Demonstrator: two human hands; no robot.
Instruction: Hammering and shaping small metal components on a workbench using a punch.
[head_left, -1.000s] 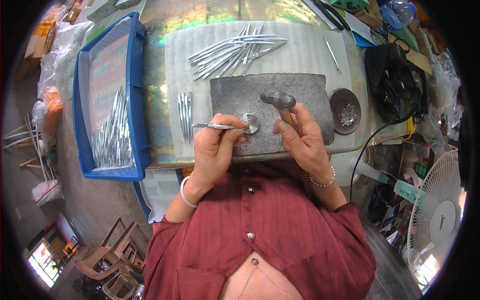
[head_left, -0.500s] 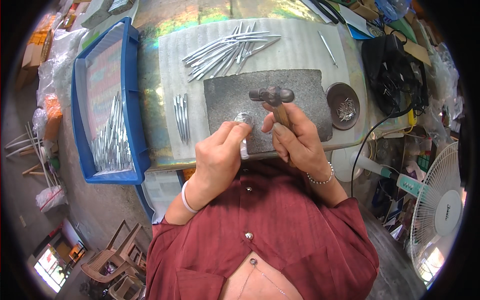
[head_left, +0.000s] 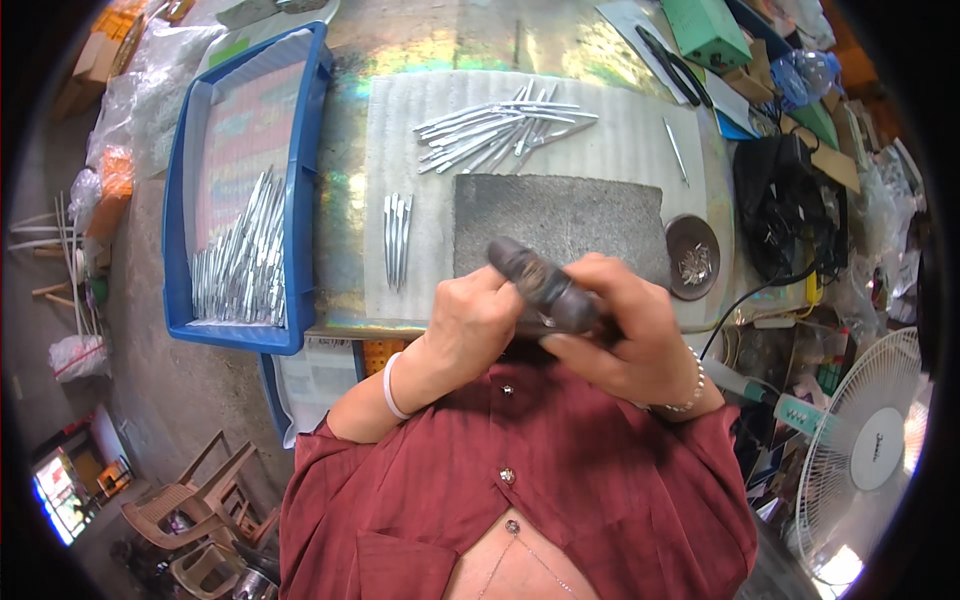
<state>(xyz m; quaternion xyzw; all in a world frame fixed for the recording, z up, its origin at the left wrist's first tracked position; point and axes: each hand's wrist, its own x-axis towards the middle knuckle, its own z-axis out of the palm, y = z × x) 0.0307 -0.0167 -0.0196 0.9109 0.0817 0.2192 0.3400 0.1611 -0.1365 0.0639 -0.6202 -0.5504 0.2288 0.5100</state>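
Observation:
My right hand (head_left: 630, 320) is wrapped round the handle of a hammer. The dark, rounded head of that hammer (head_left: 540, 284) is raised over the near edge of a grey stone slab (head_left: 560, 220) and partly covers my left hand's fingertips. My left hand (head_left: 468, 318) is closed in a pinch close to the slab's near left corner. What it pinches is hidden behind the hammer head. Beyond the slab lies a loose pile of slim silver metal rods (head_left: 480, 135). Several more rods (head_left: 397, 240) lie side by side to the slab's left.
A blue tray (head_left: 305, 200) at the left holds many silver rods. Right of the slab sits a dark round dish (head_left: 690, 228) of small metal pins. One thin rod (head_left: 677, 150), scissors (head_left: 668, 62), a black bag (head_left: 775, 200) and a white fan (head_left: 870, 455) are farther right.
The hammer has come nearer to me and its head now overlaps my left hand. A shiny piece seen earlier at my left fingers is now hidden. The whole view has shifted slightly.

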